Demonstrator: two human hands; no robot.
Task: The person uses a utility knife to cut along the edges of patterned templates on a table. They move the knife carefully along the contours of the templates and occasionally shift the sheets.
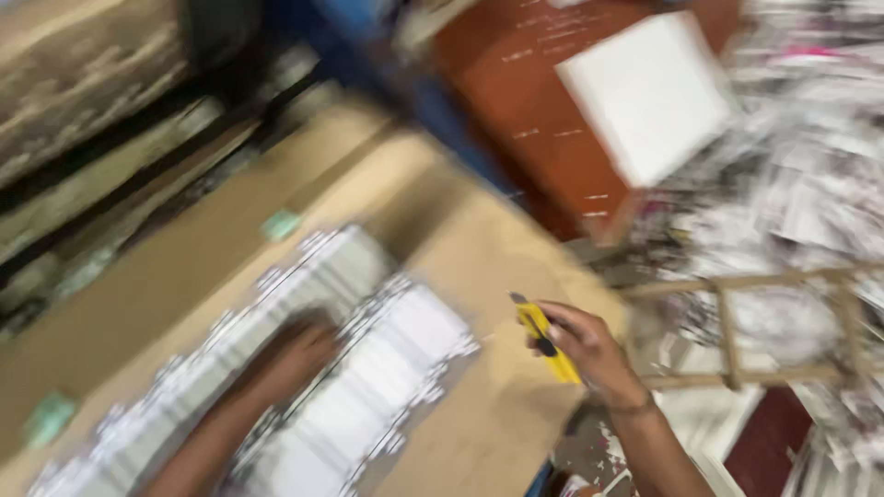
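Two hands are showing: the left hand (293, 361) and the right hand (589, 350). One yellow utility knife (545, 342) is sitting in the right. Two stacks of white sheets (368, 368) are lying side by side on one cardboard box (497, 267). One white square panel (649, 92) is resting far right, and one wooden frame (737, 331) is standing right.

The right hand (589, 354) is gripping a yellow utility knife (545, 340) while the left hand (295, 359) is pressing on stacked white sheets (368, 368) lying in a cardboard box (460, 248).

Single head-worn view, tilted, looking steeply down, close over a cardboard box (442, 239), motion-blurred
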